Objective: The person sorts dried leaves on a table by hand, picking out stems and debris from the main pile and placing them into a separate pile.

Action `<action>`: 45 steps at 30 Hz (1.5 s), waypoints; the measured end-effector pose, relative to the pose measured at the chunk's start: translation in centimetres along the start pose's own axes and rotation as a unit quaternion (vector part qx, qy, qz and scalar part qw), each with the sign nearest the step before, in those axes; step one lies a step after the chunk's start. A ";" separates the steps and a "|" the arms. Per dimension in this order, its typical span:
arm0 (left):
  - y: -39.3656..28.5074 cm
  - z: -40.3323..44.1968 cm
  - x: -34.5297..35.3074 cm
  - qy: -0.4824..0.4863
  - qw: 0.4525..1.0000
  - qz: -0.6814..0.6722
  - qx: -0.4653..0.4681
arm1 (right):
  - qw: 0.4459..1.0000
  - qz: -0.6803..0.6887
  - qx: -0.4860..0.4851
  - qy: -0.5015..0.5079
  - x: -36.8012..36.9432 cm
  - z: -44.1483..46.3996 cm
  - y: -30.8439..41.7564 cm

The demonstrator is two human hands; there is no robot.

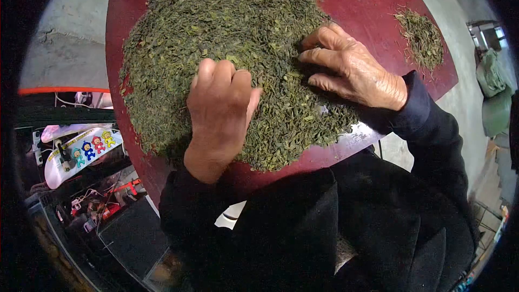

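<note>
The broad spread of leaves point(227, 27) is dull green, flecked with olive, brown and brighter yellow-green; the small heap point(420, 40) at far right is browner, streaked with tan. The table point(359, 8) is deep red. The right sleeve point(439, 141) is black, its cuff point(415, 97) navy. At left, a white board point(55, 174) bears teal, blue, red and yellow figures point(88, 150).

Left hand point(219, 111) back up, fingers point(223, 71) curled under, tips hidden; right hand point(359, 70) angled inward, thumb point(331, 82) and bent fingers parted; wrists point(399, 94) bare; forearms point(439, 127) dark-sleeved.
</note>
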State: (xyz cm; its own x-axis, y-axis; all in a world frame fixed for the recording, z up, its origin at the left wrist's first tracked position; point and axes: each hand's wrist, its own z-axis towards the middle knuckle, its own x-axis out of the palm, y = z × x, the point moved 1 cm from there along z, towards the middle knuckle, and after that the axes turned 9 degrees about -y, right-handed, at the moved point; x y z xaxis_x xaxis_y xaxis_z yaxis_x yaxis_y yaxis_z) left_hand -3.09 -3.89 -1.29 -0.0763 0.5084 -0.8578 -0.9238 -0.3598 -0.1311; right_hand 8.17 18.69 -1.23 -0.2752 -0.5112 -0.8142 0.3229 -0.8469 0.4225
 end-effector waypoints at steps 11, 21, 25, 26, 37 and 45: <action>0.8 0.0 -0.4 0.010 0.999 -0.031 0.007 | 1.000 0.025 0.002 -0.018 0.2 -0.3 0.6; 0.6 0.1 -0.5 -0.011 0.999 -0.053 -0.005 | 0.999 0.014 -0.024 -0.039 1.1 0.8 1.0; 0.2 0.0 0.2 -0.022 0.999 -0.035 0.013 | 0.999 0.005 -0.039 -0.037 1.8 2.1 1.2; 0.2 -0.1 0.5 -0.025 0.999 -0.021 0.012 | 0.998 0.001 -0.043 -0.037 2.1 2.5 1.3; 1.0 0.4 -1.0 -0.012 0.993 -0.117 -0.019 | 0.998 -0.056 -0.019 0.017 2.5 3.9 1.4; 1.3 0.6 -1.6 -0.025 0.983 -0.177 -0.038 | 0.996 -0.066 -0.006 -0.053 2.0 1.3 -0.6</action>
State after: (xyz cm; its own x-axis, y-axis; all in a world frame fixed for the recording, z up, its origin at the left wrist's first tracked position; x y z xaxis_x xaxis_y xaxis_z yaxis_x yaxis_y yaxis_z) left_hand -4.42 -4.73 0.15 0.2244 0.6488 -0.7272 -0.8657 -0.2100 -0.4545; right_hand 6.27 18.01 -2.60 -0.4108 -0.4085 -0.8151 0.2887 -0.9063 0.3087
